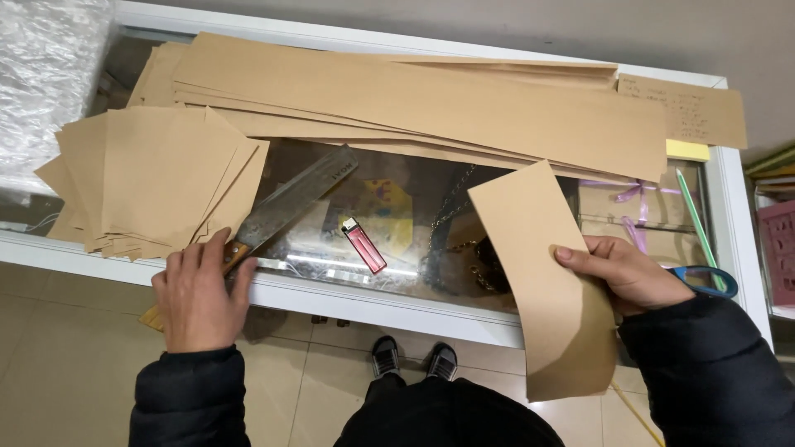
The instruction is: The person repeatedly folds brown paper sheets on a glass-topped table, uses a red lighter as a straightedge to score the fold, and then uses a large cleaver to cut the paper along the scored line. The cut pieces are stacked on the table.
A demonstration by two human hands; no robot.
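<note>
your right hand [623, 273] grips a cut kraft strip [542, 273]; your left hand [199, 294] lies flat on the knife [286, 207] handle, not clenched. next seems to be stacking it on the far-left pile [149, 178].

This looks like a small shop: the work surface is a glass-topped display counter [497, 319] with a white frame, showing chains [451, 217] and ribbon-tied gift boxes [629, 217] inside. Stacks of cut brown paper [431, 103] lie on top, above a tiled floor [66, 348].

Even, fairly bright indoor light from overhead; white glare streaks cross the glass countertop [431, 240] beside the lighter [363, 245]; shadows soft; focus sharp; edges slightly bowed.
</note>
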